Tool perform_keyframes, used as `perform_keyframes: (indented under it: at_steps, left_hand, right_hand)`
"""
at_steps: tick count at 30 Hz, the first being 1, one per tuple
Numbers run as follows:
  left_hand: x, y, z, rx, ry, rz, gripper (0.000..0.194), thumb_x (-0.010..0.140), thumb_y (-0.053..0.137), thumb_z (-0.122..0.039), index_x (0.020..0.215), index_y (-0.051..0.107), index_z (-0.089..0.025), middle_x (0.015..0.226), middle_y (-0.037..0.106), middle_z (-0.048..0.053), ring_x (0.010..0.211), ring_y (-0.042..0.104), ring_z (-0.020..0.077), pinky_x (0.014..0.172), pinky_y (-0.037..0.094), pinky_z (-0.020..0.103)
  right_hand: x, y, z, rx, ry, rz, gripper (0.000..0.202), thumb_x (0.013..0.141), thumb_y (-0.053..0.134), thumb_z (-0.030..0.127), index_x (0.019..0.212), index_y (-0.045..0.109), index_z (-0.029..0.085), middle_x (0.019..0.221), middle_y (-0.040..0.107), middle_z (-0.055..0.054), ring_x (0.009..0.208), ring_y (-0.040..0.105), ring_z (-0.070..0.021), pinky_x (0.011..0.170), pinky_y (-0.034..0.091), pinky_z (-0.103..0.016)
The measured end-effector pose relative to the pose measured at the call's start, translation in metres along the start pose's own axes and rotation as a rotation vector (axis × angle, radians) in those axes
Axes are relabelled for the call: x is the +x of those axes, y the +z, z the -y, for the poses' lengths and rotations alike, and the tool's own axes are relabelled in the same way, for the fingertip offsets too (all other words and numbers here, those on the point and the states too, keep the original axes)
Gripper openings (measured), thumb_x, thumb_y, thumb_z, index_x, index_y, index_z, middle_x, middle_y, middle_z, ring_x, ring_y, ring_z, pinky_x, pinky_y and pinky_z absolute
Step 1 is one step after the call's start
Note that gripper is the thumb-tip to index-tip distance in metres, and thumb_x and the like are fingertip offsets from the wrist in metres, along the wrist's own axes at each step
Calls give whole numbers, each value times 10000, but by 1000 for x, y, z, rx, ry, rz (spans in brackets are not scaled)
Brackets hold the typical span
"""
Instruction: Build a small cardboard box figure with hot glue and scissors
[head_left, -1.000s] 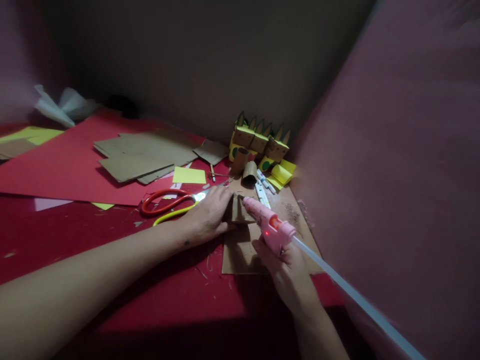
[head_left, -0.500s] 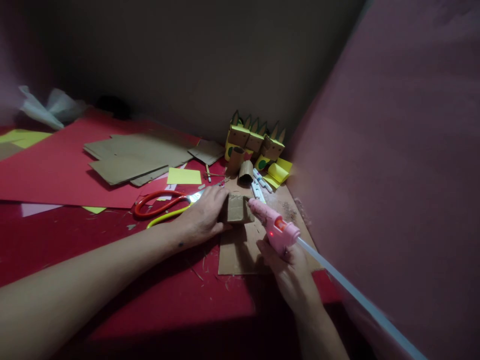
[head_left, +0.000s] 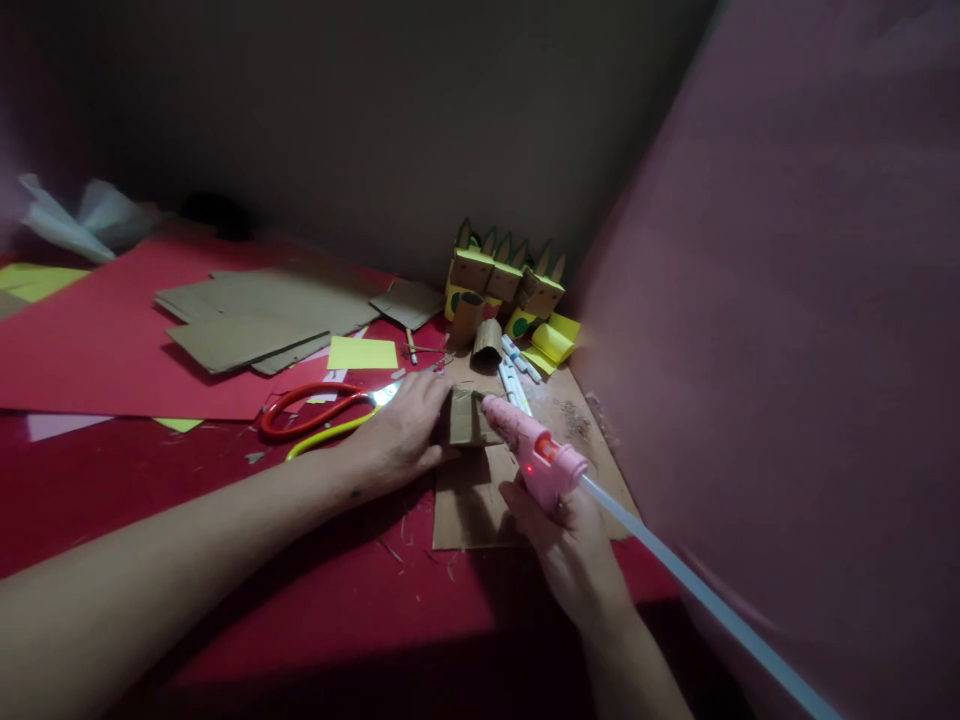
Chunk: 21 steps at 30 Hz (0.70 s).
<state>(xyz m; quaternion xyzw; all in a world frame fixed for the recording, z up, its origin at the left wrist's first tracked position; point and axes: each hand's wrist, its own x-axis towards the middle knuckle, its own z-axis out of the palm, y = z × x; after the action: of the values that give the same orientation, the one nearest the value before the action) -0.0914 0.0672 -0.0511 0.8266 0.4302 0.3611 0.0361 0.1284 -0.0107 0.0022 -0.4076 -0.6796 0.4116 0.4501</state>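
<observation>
My left hand (head_left: 409, 425) grips the left side of a small cardboard piece (head_left: 466, 418), fingers curled at its edge. In my right hand (head_left: 566, 535) is a pink glue gun (head_left: 536, 450) with a small red light lit. Its nozzle is over the right part of the cardboard piece, and a long translucent glue stick (head_left: 697, 585) runs out of its back. Beneath lies a flat cardboard sheet (head_left: 457, 510). Whether glue is coming out is too small to tell.
Scissors (head_left: 300, 412) with red and yellow handles lie beside my left hand. Behind are cardboard tubes (head_left: 487, 342), white markers (head_left: 514, 385) and box figures with pointed ears (head_left: 506, 280). Cardboard sheets (head_left: 247, 338) rest on red paper (head_left: 97, 350). A pink wall (head_left: 787, 300) rises at right.
The glue gun and my right hand have moved slightly left, the nozzle further over the cardboard piece. The whole view has shifted a little. My left hand keeps its grip.
</observation>
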Motion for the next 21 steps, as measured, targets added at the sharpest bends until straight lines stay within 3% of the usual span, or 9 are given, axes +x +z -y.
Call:
perform_keyframes:
  at_steps: [3,7,15,21]
  left_hand:
    - [0,0,0,4,-6,-1,532,802,777,-298,1231,486,-176,1212,595,138,1083,550,318,930,487,482]
    - [0,1,1,9,-5,3,539,802,766,-307,1244,486,-178,1220,595,139,1095,547,324,954,475,495]
    - [1,3,3,-2,-19,2,519,802,723,-317,1252,507,-173,1224,606,148,1092,548,332,938,478,504]
    - [1,-1,1,-14,-15,17,508,821,720,-333,1246,514,-147,1223,599,163,1090,543,332,925,480,494]
  right_hand:
    - [-1,2,1,32,15,23,552,936,685,354,1482,613,312,1071,772,-70,1125,702,-337,1012,600,-504]
    - [-3,1,0,7,66,-20,565,933,675,361,1492,598,323,1128,763,-72,988,715,-315,875,636,-488]
    - [-7,-8,-6,-77,35,-18,342,982,607,413,1273,730,282,885,734,-74,934,714,-333,791,639,-479]
    - [-6,-12,-2,-79,54,-41,332,966,609,406,1238,732,262,835,714,-74,869,709,-332,700,634,-475]
